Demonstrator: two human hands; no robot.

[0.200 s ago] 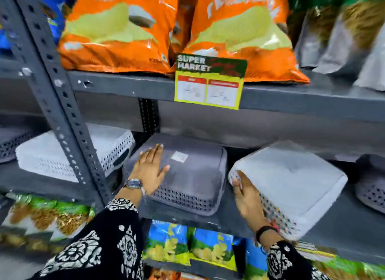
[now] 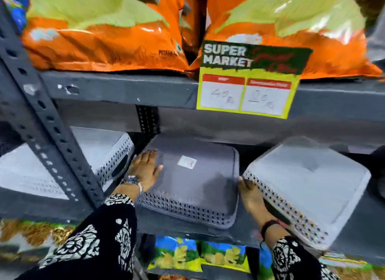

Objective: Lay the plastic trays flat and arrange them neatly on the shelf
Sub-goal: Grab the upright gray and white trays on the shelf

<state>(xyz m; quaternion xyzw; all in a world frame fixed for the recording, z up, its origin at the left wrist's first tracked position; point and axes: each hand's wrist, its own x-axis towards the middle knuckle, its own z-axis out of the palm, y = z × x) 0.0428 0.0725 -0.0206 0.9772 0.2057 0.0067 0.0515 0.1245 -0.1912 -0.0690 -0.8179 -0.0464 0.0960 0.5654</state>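
Observation:
A dark grey perforated tray stack lies upside down and flat on the middle shelf. My left hand rests flat on its top left, fingers spread. A light grey tray stack lies to the right, turned askew with one corner toward me. My right hand presses against its perforated left side, in the gap between the two stacks. Behind the upright post, another light grey tray stack lies at the left.
A slotted metal upright crosses the left foreground. Orange chip bags fill the shelf above, with a yellow price card hanging from its edge. Snack packets sit on the shelf below. A dark object shows at the far right.
The view has moved closer to the shelf. Both hands stay on the same trays, with my left hand slightly further left on the dark tray.

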